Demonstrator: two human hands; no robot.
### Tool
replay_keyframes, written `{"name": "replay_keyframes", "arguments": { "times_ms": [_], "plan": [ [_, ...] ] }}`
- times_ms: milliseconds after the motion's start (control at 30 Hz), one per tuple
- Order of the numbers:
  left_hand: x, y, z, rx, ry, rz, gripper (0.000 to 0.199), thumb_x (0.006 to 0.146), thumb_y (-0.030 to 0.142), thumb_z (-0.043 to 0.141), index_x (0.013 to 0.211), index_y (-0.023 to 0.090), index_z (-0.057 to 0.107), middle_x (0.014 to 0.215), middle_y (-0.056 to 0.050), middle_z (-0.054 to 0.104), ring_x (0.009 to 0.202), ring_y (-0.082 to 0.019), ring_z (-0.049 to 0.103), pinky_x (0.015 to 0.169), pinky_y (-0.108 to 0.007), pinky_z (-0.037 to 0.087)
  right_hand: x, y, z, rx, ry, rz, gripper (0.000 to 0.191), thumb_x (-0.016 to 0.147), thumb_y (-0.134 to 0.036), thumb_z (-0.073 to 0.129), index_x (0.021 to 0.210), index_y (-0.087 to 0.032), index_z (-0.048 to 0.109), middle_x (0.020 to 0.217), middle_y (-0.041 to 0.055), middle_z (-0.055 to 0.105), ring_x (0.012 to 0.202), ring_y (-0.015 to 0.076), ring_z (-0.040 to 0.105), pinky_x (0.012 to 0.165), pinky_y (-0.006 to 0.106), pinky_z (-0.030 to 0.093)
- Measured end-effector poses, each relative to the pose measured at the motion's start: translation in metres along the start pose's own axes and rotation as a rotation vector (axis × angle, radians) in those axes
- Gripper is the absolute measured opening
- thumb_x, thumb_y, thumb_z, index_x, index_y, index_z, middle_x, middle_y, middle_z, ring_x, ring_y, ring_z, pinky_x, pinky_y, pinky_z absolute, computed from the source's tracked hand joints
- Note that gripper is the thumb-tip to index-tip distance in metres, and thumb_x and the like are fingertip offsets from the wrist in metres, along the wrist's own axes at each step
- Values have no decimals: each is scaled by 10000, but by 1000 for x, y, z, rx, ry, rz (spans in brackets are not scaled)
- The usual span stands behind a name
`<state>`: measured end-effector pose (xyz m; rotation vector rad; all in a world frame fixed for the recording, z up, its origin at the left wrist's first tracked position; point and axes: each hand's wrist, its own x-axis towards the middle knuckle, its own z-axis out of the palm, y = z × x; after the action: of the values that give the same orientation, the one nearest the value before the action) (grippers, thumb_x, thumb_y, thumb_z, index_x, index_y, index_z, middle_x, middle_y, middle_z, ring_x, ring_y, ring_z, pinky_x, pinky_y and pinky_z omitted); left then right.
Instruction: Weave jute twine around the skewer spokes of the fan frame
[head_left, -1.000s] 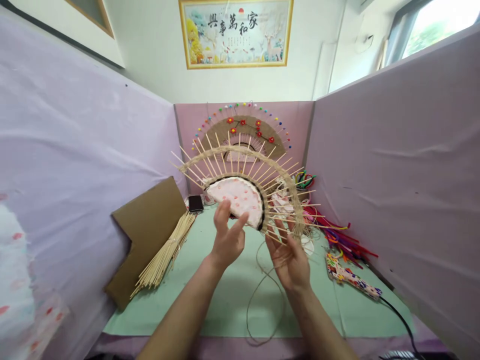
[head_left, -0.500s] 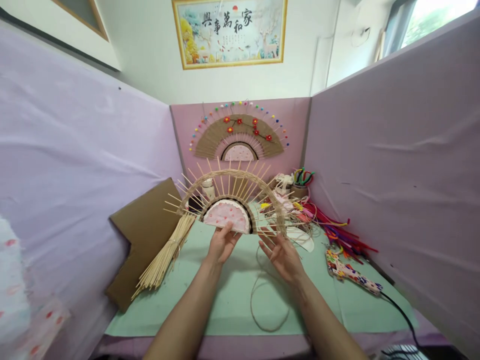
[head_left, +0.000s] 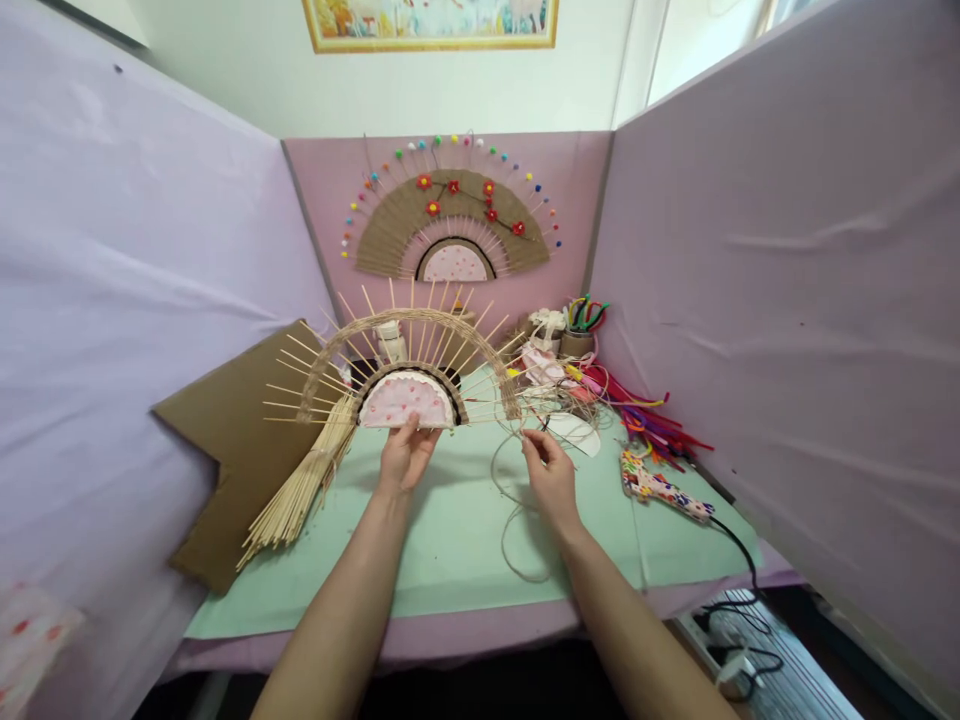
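Note:
My left hand point(head_left: 407, 458) grips the flat lower edge of a half-round fan frame, thumb in front on its pink spotted centre point(head_left: 409, 400). Thin wooden sticks fan out from that centre, and a band of woven twine point(head_left: 405, 316) arches across them. Just below the band's right end, my right hand point(head_left: 551, 475) is closed with thumb and forefinger pinching the twine point(head_left: 504, 540). From there the twine hangs in loose loops over the green table cover.
A bundle of sticks point(head_left: 300, 485) and brown cardboard point(head_left: 225, 430) lie at left. At right are a flower-patterned glue gun point(head_left: 664, 488) with a black cord, pipe cleaners point(head_left: 660, 425) and tangled twine. A finished fan point(head_left: 480, 190) hangs on the back panel.
My right hand has left the fan's right side and closed from spread fingers into a pinch on the twine. The left hand still holds the fan frame. The view has tilted down.

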<state>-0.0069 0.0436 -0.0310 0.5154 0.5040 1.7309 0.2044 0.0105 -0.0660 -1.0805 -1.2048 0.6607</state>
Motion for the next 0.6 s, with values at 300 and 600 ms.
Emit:
{"name": "replay_keyframes", "arguments": {
  "times_ms": [300, 600],
  "plan": [
    [1, 1, -2, 117, 7, -50, 279, 774, 79, 664, 992, 246, 614, 940, 10, 730, 829, -135, 689, 867, -369, 546, 13, 0, -21, -255, 59, -278, 204, 887, -300, 494, 891, -191, 666, 874, 65, 618, 842, 195, 573, 764, 332, 454],
    [0, 0, 0, 174, 17, -86, 360, 756, 99, 675, 1080, 231, 589, 941, -16, 732, 772, -136, 690, 773, -316, 570, 14, 8, -37, -44, 156, -3, 264, 723, -396, 686, 819, -187, 557, 726, -3, 582, 667, 145, 525, 647, 285, 435]
  ]
}}
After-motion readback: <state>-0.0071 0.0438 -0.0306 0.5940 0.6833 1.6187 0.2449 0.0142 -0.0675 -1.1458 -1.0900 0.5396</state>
